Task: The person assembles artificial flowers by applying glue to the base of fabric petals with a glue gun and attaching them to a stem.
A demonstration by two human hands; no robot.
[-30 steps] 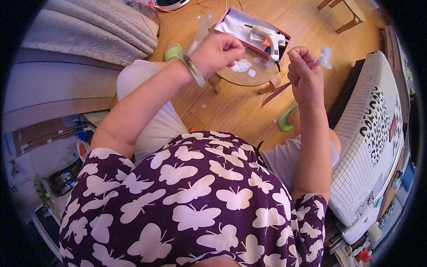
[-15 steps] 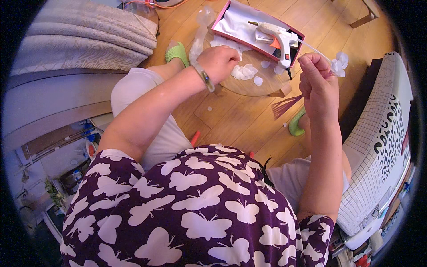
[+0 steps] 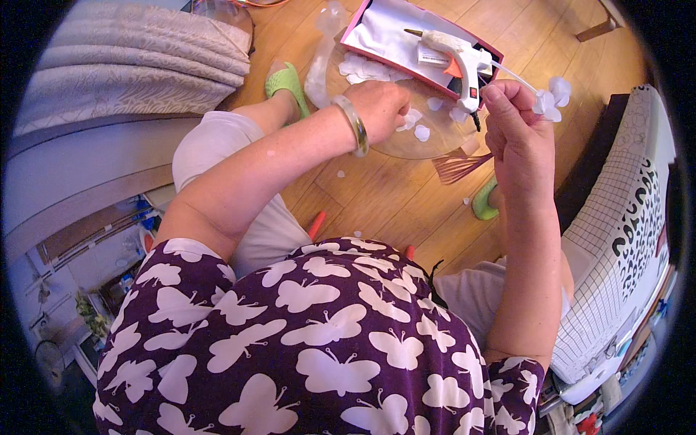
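My right hand (image 3: pixel 518 130) is closed around a bundle of thin purplish-brown stems (image 3: pixel 464 167), whose ends fan out to its left. White petals (image 3: pixel 554 100) stick out past the fingers on the other side. My left hand (image 3: pixel 378 107), with a bangle (image 3: pixel 353 125) on its wrist, hovers over a round low table (image 3: pixel 413 148). Its fingers are curled together beside loose white petals (image 3: pixel 422 133); what they pinch, if anything, is hidden. A white glue gun (image 3: pixel 464 65) with an orange trigger and a glue stick in its back rests across the box rim between my hands.
A pink-edged box (image 3: pixel 384 29) lined with white stands on the table, beside a heap of white petals (image 3: pixel 366 69) and a crumpled clear plastic bag (image 3: pixel 319 76). Green slippers (image 3: pixel 287 85) are on my feet. A patterned cloth-covered piece (image 3: pixel 616 232) stands at right, a draped cover (image 3: pixel 145 61) at left.
My left hand has shifted right, over the loose petals by the box. My right hand stays nearly in place, still holding the stems, which have swung slightly.
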